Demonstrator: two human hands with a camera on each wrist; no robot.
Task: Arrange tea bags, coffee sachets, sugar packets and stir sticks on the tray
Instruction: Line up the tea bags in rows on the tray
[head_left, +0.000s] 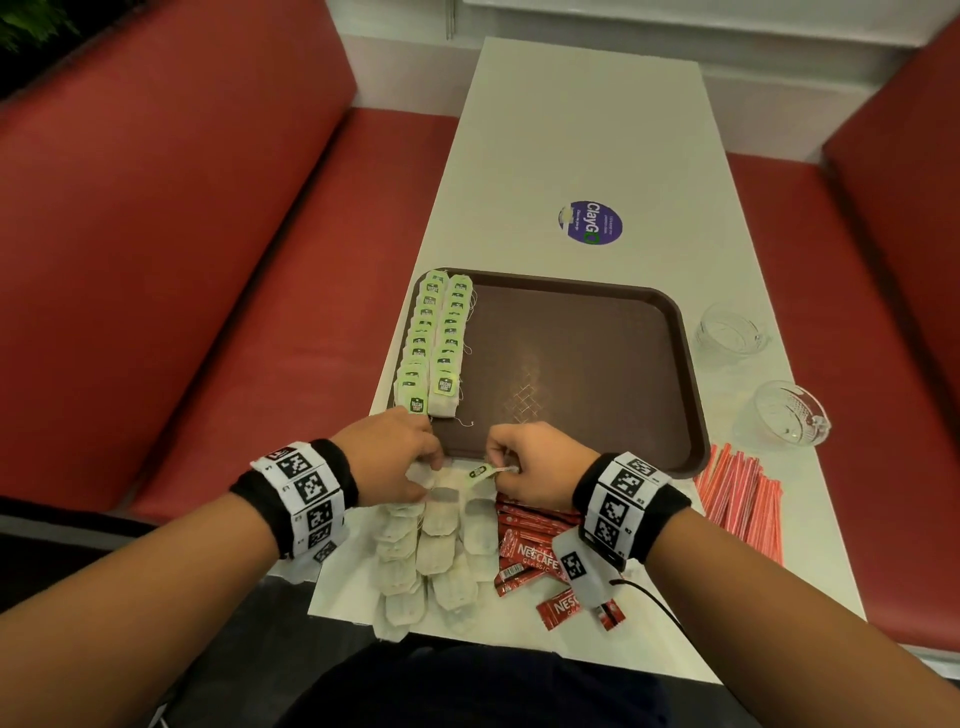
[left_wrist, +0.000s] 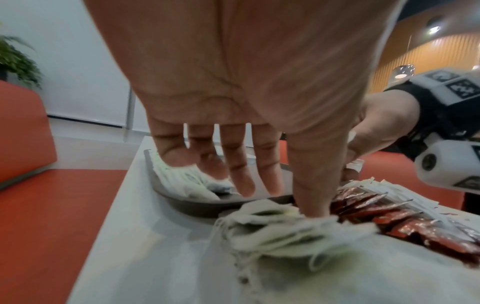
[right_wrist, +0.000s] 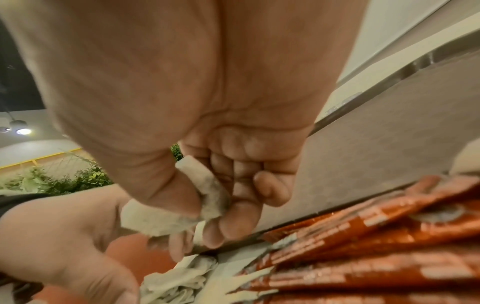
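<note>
My right hand (head_left: 535, 462) pinches a tea bag (right_wrist: 210, 191) — my left hand (head_left: 387, 452), fingers fairly straight, seems to thumb down the loose tea bags (head_left: 436, 540).

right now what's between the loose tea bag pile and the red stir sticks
Red foil coffee sachets lie between the white paper tea bags and the thin red stir sticks; the head view shows it.

The dark brown rectangular plastic tray (head_left: 613, 332) is showing a lattice pattern. White lettering is crossing the red foil coffee sachets (head_left: 530, 553).
</note>
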